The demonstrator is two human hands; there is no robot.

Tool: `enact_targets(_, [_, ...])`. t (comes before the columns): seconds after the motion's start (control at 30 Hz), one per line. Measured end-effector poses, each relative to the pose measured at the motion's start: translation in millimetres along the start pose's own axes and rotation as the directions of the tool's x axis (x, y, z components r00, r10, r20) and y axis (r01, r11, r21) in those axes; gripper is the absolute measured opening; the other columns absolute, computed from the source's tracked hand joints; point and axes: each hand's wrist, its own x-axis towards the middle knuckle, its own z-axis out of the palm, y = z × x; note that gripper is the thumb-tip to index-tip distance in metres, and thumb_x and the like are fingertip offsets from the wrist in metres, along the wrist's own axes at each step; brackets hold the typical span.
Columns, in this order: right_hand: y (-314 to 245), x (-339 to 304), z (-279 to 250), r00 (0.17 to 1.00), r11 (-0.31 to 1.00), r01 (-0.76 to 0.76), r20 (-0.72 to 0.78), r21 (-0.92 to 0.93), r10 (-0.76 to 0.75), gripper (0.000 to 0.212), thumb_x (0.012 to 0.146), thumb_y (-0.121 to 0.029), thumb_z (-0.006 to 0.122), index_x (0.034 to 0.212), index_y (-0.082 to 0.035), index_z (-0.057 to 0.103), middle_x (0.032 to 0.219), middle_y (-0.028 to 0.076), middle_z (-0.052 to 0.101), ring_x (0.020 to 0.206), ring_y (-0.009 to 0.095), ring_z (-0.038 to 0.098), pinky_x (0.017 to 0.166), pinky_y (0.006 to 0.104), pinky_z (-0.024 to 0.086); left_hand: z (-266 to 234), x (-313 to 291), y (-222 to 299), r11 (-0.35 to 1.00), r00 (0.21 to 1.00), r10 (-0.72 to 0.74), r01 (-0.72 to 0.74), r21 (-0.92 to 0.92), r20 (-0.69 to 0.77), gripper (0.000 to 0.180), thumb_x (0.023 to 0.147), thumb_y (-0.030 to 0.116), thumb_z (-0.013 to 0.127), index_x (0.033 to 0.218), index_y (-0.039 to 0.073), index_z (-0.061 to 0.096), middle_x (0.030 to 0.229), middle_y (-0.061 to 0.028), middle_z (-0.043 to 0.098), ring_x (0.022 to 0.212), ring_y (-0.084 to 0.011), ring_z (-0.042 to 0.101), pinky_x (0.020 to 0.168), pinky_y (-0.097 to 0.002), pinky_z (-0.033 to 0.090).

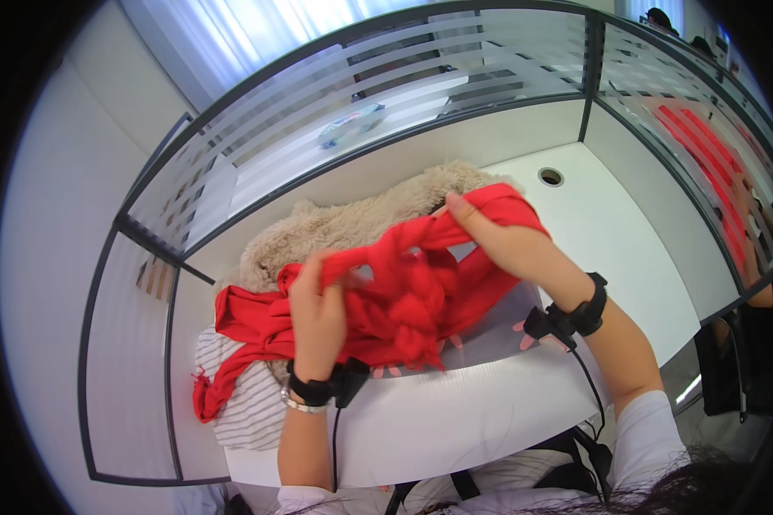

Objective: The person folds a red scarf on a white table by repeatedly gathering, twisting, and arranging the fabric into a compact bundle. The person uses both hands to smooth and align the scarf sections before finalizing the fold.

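A red scarf (395, 296) with fringed ends is held up over the desk, twisted and loosely knotted at its middle. My left hand (318, 313) is closed round its left part, fingers slightly blurred. At the upper right, my right hand (508, 247) grips a loop of the same scarf, its thumb on top and the other fingers hidden by the cloth. One tail of the scarf hangs to the lower left, over a striped cloth (251, 408). Beneath the scarf lies a grey piece with pink marks (498, 330), partly covered.
Behind my hands a fluffy beige garment (318, 225) lies along the back panel of the white desk (455, 412). Low panels with striped glass (524, 64) enclose the desk. A round cable hole (550, 177) sits at the back right. Straps with cables circle both my wrists.
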Motion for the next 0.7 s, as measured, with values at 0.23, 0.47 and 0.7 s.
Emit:
enact_targets(0.23, [-16.9,5.9,-24.4,0.992,0.983,-0.124,0.024,0.135,0.122,0.057,0.099,-0.057,0.047,0.100,-0.006,0.073,0.088,0.006,0.073,0.083,0.016,0.068,0.084,0.0276,0.048,-47.1,7.4,-10.5,0.966,0.952,-0.247,0.228,-0.121,-0.180,0.017,0.097,0.001,0.048,0.109,0.000,0.060,0.082,0.0017,0.055,0.069,-0.0049,0.047,0.060,-0.0209,0.038])
enact_targets(0.47, [6.0,23.3,-31.7,0.997,0.954,-0.072,0.058,0.292,0.058,0.050,0.101,-0.049,0.050,0.094,-0.004,0.071,0.082,0.007,0.071,0.074,0.016,0.067,0.075,0.0260,0.050,-41.7,7.6,-23.0,0.948,0.947,-0.306,0.294,-0.117,-0.101,0.018,0.095,0.001,0.050,0.109,-0.003,0.061,0.085,0.0007,0.057,0.078,-0.0070,0.051,0.070,-0.0208,0.041])
enact_targets(0.7, [16.0,32.8,-33.4,0.985,0.902,-0.157,-0.001,0.403,0.172,0.046,0.100,-0.046,0.052,0.096,-0.005,0.071,0.087,0.008,0.072,0.077,0.018,0.067,0.080,0.0292,0.052,-47.7,9.4,-20.9,0.941,0.944,-0.331,0.329,-0.076,-0.017,0.019,0.094,0.001,0.051,0.109,-0.003,0.062,0.087,-0.0013,0.059,0.082,-0.0091,0.053,0.075,-0.0221,0.042])
